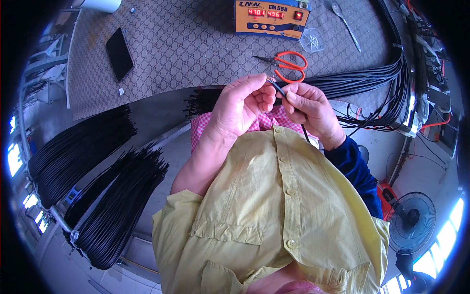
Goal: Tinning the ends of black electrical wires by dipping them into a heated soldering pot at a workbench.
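Observation:
A black cable (277, 88) is gripped near its end between the thumb and fingers of my right hand (313, 109). Its length runs down from that hand in front of my yellow shirt. Thin wires (270, 79) stick out of the cable's stripped end. My left hand (240, 104) meets them there, thumb and forefinger closed at the wires and the other fingers curled; the exact contact is partly hidden by the fingertips. Just beyond both hands, a pair of scissors (278, 60) with orange handles lies on the patterned tabletop (186, 49), blades pointing left.
A thick bundle of black cables (362, 77) crosses the table's right side. Behind stand an orange-and-blue counter box (271, 30), a clear plastic dish (312, 40) and a spoon (346, 25). A phone (120, 55) lies left. More cable bundles (122, 210) hang at left; a fan (412, 223) stands right.

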A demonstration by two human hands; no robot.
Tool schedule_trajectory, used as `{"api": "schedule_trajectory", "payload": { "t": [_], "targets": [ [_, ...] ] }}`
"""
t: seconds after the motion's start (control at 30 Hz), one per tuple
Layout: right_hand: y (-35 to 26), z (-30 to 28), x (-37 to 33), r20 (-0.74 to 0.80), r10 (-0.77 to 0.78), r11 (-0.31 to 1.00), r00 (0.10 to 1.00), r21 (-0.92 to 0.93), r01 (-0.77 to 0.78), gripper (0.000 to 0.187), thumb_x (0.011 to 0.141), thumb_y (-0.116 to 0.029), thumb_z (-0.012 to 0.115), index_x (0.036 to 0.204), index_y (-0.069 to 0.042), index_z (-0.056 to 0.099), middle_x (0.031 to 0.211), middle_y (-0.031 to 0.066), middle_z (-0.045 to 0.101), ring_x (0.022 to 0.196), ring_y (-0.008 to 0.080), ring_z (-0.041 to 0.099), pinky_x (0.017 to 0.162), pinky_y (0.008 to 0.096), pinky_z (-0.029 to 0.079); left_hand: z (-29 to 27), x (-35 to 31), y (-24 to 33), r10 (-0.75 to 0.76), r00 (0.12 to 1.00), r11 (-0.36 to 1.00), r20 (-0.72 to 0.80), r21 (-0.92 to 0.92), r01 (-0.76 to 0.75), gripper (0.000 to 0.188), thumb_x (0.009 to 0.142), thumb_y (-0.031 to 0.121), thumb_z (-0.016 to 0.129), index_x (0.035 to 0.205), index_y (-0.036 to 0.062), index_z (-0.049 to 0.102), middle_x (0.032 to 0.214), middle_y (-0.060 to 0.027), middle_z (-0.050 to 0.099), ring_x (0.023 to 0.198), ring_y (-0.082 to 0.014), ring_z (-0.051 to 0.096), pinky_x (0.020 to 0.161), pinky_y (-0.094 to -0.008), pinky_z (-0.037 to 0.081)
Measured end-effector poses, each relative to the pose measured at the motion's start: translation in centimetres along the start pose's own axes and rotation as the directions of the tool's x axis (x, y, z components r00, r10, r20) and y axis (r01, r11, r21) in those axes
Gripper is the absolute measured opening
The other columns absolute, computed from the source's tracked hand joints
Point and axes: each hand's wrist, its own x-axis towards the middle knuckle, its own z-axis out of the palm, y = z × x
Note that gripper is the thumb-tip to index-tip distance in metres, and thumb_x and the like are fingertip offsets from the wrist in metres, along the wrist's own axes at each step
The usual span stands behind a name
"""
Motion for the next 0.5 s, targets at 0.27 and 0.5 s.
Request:
{"api": "schedule_trajectory", "payload": {
  "t": [0.27,0.5],
  "targets": [
    [0.04,-0.70,0.14,0.139,0.051,0.994,0.989,0.087,-0.064,0.017,0.087,-0.014,0.048,0.095,-0.001,0.055,0.064,-0.0012,0.045,0.044,0.0035,0.028,0.038,0.0173,0.019,-0.29,0.03,0.41,-0.094,0.991,0.991,0.096,-0.089,0.103,0.019,0.086,0.017,0.049,0.089,0.0004,0.057,0.073,-0.0090,0.060,0.062,-0.0158,0.054,0.057,-0.0275,0.043],
    [-0.11,-0.89,0.27,0.207,0.072,0.985,0.976,0.139,-0.102,0.017,0.086,-0.015,0.049,0.095,-0.001,0.055,0.063,-0.0017,0.043,0.044,0.0039,0.028,0.038,0.0177,0.018,-0.61,0.07,0.23,-0.149,0.981,0.976,0.122,-0.140,0.165,0.019,0.088,0.017,0.047,0.091,-0.0001,0.055,0.076,-0.0086,0.059,0.065,-0.0144,0.053,0.057,-0.0258,0.043]
  ]
}}
